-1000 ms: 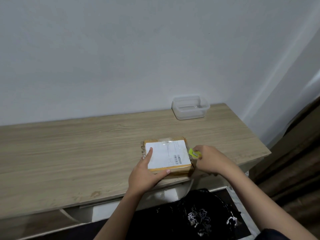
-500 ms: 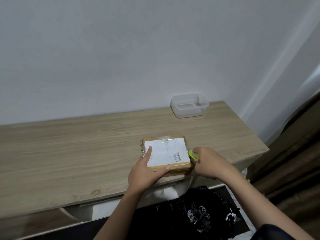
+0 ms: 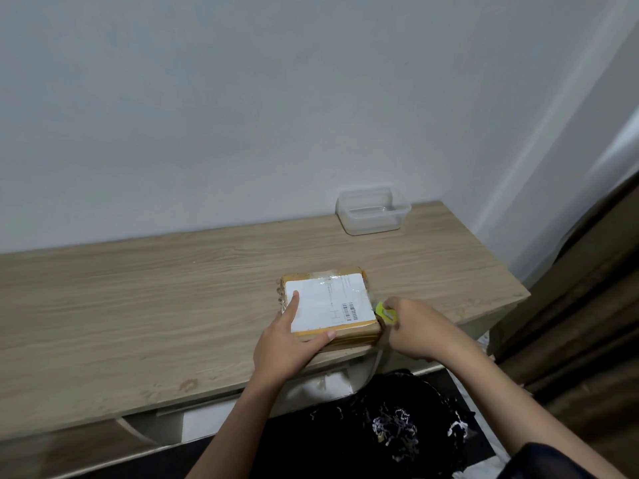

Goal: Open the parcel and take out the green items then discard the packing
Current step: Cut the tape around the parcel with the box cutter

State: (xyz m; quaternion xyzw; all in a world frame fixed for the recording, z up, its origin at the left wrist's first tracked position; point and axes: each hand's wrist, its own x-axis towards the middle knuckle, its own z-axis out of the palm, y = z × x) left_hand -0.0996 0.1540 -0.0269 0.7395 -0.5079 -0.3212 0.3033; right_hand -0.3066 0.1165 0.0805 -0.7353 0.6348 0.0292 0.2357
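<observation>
The parcel (image 3: pixel 328 305), a flat brown box wrapped in clear tape with a white shipping label on top, lies near the front edge of the wooden worktop (image 3: pixel 138 305), toward its right end. The left hand (image 3: pixel 287 344) presses down on the box's near-left corner, forefinger flat across the label and thumb along the front side, bracing rather than gripping. The right hand (image 3: pixel 420 328) is closed around a small yellow-green cutter (image 3: pixel 384 312), whose tip sits against the parcel's right side near the top seam. The step in hand looks like slitting the tape along that edge. To do it well, the blade should run shallow, just through the tape, so whatever is inside is not scored; the stroke should run along the seam and away from the bracing fingers, which are best kept on the far side of the label. Steady downward pressure from the left hand should stop the box sliding off the front edge. A clear plastic container (image 3: pixel 373 210) waits at the back right corner, well apart.
</observation>
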